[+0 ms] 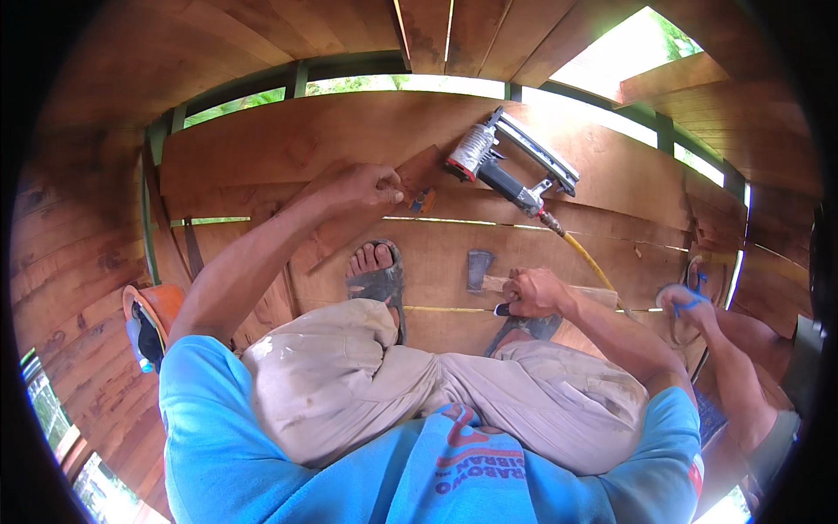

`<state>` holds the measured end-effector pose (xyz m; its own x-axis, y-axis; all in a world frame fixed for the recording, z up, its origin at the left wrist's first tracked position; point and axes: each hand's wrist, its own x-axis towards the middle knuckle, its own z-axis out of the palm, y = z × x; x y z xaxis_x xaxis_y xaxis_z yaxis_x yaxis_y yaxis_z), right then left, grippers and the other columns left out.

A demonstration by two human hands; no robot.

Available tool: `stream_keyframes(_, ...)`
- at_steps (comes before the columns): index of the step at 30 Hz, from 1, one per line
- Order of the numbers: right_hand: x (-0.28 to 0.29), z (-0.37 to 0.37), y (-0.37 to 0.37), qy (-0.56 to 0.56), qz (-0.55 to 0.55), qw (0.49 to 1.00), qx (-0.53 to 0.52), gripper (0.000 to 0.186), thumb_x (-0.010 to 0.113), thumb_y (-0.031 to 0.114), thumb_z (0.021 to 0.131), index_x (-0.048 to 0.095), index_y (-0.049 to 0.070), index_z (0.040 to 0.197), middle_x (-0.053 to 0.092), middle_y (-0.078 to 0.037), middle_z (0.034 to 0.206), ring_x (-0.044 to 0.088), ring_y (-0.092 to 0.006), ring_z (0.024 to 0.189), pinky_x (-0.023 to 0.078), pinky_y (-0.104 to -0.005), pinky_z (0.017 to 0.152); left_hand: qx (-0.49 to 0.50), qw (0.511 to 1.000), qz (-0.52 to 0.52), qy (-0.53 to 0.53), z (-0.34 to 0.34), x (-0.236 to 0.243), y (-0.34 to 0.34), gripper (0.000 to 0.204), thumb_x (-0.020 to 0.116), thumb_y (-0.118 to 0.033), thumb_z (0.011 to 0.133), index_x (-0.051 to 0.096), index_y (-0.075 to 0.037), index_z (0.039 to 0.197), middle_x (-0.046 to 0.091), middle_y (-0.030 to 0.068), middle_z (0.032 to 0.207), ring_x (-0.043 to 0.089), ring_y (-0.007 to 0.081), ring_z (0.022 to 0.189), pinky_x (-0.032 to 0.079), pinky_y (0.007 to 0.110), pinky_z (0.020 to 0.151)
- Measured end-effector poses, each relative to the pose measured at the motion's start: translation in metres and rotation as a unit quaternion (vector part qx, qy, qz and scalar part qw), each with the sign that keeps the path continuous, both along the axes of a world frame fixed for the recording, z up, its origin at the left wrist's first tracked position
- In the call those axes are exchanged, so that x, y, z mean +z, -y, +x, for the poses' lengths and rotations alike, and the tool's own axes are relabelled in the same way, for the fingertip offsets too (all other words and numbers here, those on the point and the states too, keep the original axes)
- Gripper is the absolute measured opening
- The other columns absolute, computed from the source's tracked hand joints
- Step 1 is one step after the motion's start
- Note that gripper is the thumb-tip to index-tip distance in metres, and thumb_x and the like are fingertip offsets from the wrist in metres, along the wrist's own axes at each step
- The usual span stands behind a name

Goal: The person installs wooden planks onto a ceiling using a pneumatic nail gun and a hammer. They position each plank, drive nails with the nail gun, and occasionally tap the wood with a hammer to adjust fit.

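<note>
Hatchet point(481, 273) with blade point(477, 269) just left of right hand point(536, 292), curled round its handle point(495, 284).

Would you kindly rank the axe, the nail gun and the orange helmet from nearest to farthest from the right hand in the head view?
1. Axe, at the right hand, head toward its left.
2. Nail gun, ahead, on the boards.
3. Orange helmet, far to the left.

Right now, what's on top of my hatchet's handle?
Your right hand covers part of the handle. The hatchet's head and the handle section beside it are visible; whatever lies beneath your fingers is hidden.
</note>
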<state>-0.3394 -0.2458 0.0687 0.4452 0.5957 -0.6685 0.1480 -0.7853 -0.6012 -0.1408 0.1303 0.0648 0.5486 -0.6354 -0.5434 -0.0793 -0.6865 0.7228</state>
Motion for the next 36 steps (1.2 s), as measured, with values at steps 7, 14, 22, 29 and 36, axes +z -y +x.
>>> stream_keyframes(7,0.06,0.049,-0.041,-0.028,0.173,0.98,-0.097,0.04,0.081,0.029,0.085,0.068,0.006,0.115,0.069,-0.013,0.097,0.068,-0.0311,0.093,0.052,-0.045,0.082,0.051,0.996,0.051,0.048,0.019,0.005,-0.009,0.039,0.073,-0.031,0.097,0.072,-0.002,0.124,0.077,0.0132,0.117,0.071,0.0228,0.107,0.054,0.036,0.095)
stream_keyframes(14,0.092,0.123,-0.109,-0.114,0.249,0.896,-0.349,0.063,0.068,0.03,0.1,0.042,0.006,0.151,0.069,-0.01,0.105,0.064,-0.0171,0.075,0.053,-0.0333,0.068,0.18,0.956,-0.046,0.229,0.144,0.066,0.007,0.046,0.07,-0.045,0.097,0.075,-0.003,0.118,0.076,0.0075,0.102,0.07,0.0182,0.095,0.054,0.036,0.087)
stream_keyframes(22,0.013,0.197,-0.213,-0.248,0.428,0.669,-0.555,0.032,0.046,0.026,0.109,0.049,0.0,0.128,0.065,-0.012,0.091,0.062,-0.0189,0.065,0.055,-0.0359,0.057,0.127,0.924,0.033,0.36,0.184,0.086,0.063,0.057,0.067,-0.055,0.098,0.075,0.001,0.091,0.07,0.0131,0.076,0.068,0.0214,0.073,0.053,0.039,0.073)
stream_keyframes(29,-0.037,0.257,-0.227,-0.255,0.424,0.624,-0.604,0.024,0.047,0.024,0.103,0.054,0.006,0.117,0.063,-0.009,0.083,0.062,-0.0195,0.06,0.052,-0.0373,0.051,0.167,0.893,0.044,0.415,0.185,0.09,0.077,0.052,0.069,-0.046,0.095,0.071,0.005,0.082,0.069,0.0296,0.08,0.072,0.045,0.081,0.052,0.053,0.072)
stream_keyframes(36,-0.056,0.273,-0.226,-0.283,0.423,0.586,-0.631,0.02,0.05,0.024,0.103,0.057,0.007,0.111,0.064,-0.009,0.082,0.063,-0.0203,0.06,0.052,-0.0374,0.052,0.137,0.884,0.024,0.446,0.186,0.086,0.074,0.052,0.067,-0.045,0.096,0.072,0.005,0.083,0.067,0.0309,0.079,0.071,0.0466,0.08,0.051,0.055,0.069)
